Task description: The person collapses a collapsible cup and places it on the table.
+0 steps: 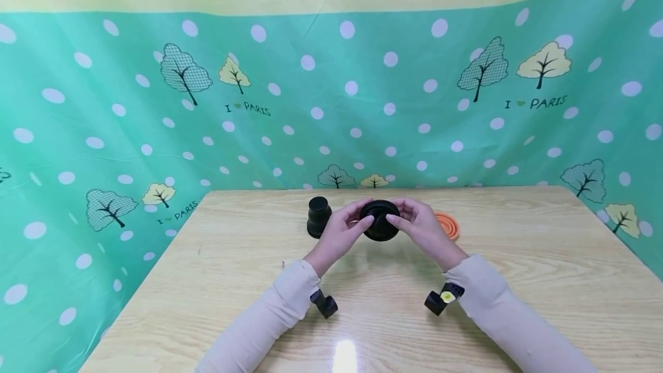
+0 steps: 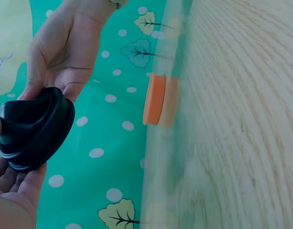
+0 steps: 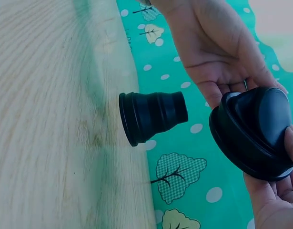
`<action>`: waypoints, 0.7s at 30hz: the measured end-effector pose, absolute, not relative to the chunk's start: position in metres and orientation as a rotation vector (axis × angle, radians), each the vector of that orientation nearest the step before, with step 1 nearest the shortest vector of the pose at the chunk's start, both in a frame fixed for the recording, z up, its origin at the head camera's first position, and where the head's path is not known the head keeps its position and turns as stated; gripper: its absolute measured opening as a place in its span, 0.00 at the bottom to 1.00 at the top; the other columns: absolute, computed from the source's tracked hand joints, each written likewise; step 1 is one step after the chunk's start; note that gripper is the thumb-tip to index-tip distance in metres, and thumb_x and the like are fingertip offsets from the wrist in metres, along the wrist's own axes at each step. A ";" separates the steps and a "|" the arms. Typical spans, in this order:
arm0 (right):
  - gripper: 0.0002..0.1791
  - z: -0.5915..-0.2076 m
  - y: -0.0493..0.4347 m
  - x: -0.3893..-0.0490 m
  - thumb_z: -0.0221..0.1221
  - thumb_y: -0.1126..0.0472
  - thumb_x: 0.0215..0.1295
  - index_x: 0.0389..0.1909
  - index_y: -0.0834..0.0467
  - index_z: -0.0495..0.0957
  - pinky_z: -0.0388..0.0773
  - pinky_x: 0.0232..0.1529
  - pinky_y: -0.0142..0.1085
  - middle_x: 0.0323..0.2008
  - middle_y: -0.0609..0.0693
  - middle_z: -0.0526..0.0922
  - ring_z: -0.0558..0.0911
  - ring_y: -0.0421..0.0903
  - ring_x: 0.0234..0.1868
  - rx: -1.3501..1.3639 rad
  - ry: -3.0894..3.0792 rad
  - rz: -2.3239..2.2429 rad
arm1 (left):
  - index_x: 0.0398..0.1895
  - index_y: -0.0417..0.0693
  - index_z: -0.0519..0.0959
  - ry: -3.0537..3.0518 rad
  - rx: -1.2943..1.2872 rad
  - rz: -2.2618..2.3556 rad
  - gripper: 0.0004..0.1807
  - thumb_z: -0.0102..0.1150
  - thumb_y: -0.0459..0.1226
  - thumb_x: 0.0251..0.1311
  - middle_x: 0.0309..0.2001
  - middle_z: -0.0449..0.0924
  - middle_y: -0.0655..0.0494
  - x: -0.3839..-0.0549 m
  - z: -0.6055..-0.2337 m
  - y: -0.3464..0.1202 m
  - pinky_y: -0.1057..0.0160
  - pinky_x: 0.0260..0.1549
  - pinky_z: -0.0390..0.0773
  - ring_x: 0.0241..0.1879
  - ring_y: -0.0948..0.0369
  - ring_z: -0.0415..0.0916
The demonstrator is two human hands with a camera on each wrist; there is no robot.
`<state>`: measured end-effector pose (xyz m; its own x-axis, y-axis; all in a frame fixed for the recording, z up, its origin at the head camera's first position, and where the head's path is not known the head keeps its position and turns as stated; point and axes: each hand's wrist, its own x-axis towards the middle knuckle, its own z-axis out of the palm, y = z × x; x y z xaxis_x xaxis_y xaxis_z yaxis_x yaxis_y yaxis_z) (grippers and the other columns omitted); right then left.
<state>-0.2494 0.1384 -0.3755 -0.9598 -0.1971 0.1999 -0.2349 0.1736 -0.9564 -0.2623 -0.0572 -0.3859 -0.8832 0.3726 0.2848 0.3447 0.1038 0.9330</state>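
Observation:
Both hands hold a black collapsible cup [image 1: 380, 231] above the table, one hand at either side. My left hand [image 1: 343, 232] pinches its left edge, thumb on the near face and fingers behind. The right hand [image 1: 423, 230] grips the opposite edge in the same way. In the right wrist view the cup [image 3: 251, 138] has a round rim and a soft wall pushed in unevenly. A second black cup [image 1: 318, 217], extended in steps, stands narrow end up beyond the left hand. Behind the right hand lies a flat orange ringed cup [image 1: 449, 225], partly hidden in the head view.
The pale wooden table [image 1: 217, 281] reaches back to a green dotted curtain [image 1: 290, 91] printed with trees. A small black camera is strapped to each wrist. Light glares on the table's near part.

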 end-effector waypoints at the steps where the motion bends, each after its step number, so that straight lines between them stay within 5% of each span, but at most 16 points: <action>1: 0.18 -0.376 0.138 -0.250 0.58 0.64 0.65 0.52 0.70 0.72 0.78 0.41 0.24 0.40 0.56 0.80 0.80 0.34 0.38 0.436 -2.377 1.962 | 0.63 0.39 0.69 2.328 0.750 1.950 0.23 0.54 0.37 0.66 0.54 0.77 0.41 -0.262 -0.386 -0.057 0.63 0.50 0.79 0.53 0.52 0.76; 21: 0.20 -0.377 0.140 -0.253 0.61 0.59 0.63 0.52 0.65 0.73 0.77 0.45 0.29 0.46 0.58 0.78 0.80 0.42 0.43 0.498 -2.491 1.927 | 0.56 0.40 0.76 2.506 0.755 1.885 0.19 0.56 0.38 0.64 0.48 0.82 0.44 -0.263 -0.393 -0.054 0.64 0.43 0.82 0.48 0.56 0.80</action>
<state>-0.2530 0.1396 -0.3770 -0.9502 -0.2721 0.1520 -0.2155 0.2213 -0.9511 -0.2627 -0.0540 -0.3927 -0.8871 0.3141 0.3381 0.4120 0.2090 0.8869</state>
